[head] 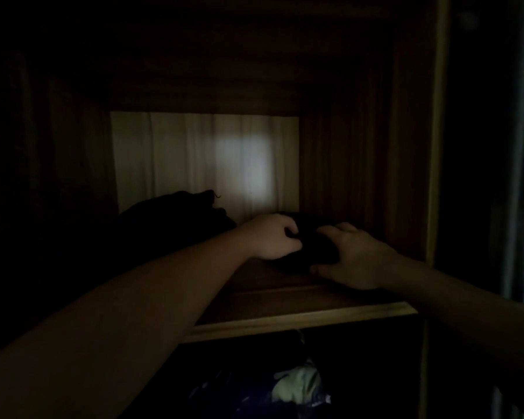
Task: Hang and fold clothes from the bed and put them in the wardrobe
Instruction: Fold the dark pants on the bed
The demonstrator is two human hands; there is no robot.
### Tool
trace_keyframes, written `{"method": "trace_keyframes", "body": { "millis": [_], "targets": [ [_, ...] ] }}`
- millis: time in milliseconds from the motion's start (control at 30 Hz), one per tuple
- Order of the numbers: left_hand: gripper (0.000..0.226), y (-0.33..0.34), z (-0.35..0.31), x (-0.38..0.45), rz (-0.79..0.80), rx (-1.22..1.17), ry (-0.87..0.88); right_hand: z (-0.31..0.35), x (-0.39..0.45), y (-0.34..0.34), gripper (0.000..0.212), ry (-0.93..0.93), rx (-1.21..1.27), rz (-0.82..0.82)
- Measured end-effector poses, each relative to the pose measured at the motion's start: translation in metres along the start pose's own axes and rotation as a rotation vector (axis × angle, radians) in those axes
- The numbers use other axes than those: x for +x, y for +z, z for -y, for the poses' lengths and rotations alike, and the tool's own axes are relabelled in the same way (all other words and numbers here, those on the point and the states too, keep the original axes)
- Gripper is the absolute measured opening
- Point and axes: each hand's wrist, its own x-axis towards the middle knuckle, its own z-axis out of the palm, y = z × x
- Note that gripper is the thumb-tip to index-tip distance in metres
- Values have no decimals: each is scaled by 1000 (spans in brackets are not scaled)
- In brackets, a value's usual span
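Gripping with curled fingers, our left hand [271, 235] pinches the near-left edge of a dark folded garment [309, 249], while our right hand [356, 255] rests spread-fingered on its right side. It lies on the wooden wardrobe shelf [285, 309], soft and lumpy, its fabric too dim to tell. Another dark heap [176, 219] sits just left. Below, pale crumpled cloth [297, 382] shows.
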Motion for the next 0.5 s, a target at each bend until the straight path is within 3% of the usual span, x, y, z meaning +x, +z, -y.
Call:
{"method": "trace_keyframes", "body": {
  "millis": [333,500],
  "targets": [
    [41,-13,-57,-52,-52,27,242,16,-97,-48,60,-47,29,-271],
    [41,-11,-90,-77,-165,18,508,6,-172,-64,54,73,-100,-466]
  ]
}}
